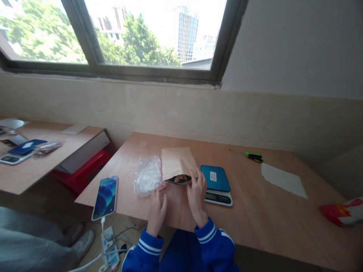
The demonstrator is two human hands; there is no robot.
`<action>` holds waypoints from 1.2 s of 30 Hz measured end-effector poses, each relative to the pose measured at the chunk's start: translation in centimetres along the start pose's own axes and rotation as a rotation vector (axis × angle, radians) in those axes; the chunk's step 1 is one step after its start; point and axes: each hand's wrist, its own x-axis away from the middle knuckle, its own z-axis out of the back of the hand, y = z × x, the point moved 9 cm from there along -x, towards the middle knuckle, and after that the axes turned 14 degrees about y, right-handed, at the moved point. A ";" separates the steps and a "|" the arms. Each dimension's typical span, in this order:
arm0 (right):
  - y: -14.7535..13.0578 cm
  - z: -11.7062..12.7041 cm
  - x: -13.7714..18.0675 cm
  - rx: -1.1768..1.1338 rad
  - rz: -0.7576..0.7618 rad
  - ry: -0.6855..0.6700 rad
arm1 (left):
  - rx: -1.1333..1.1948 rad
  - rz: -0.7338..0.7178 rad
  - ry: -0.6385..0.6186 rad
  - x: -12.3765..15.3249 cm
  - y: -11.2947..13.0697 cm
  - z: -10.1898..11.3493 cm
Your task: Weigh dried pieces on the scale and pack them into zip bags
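Observation:
A brown kraft paper bag (178, 160) lies on the table, its dark-lined mouth gaping toward me. Some brown pieces (180, 178) show inside it. My right hand (196, 192) grips the right corner of the mouth between its fingers. Just below the bag's left corner is my left hand (157, 207), thumb and fingers apart. Its fingertips are close to the right edge of a clear plastic bag (148, 176) that holds whitish, see-through contents. Right beside my right hand stands a kitchen scale (217, 185) with a blue top and a small display.
A phone (104, 198) lies at the table's left edge, cabled toward a power strip (110, 247) below. Farther right are a green-and-black screwdriver (251, 155), a paper sheet (283, 180) and a red-white packet (342, 212). Another person's legs (34, 238) and a red stool (82, 172) are at left.

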 end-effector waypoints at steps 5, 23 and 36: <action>-0.8 -2.8 -0.6 0.162 -0.027 -0.159 | 0.012 0.014 -0.048 0.2 0.3 -0.4; 15.4 11.2 5.9 -0.111 -0.316 0.014 | 0.059 0.004 -0.209 0.5 1.3 -2.5; 24.5 12.1 8.5 0.191 -0.668 -0.012 | -0.066 0.087 -0.350 1.7 -1.0 -5.4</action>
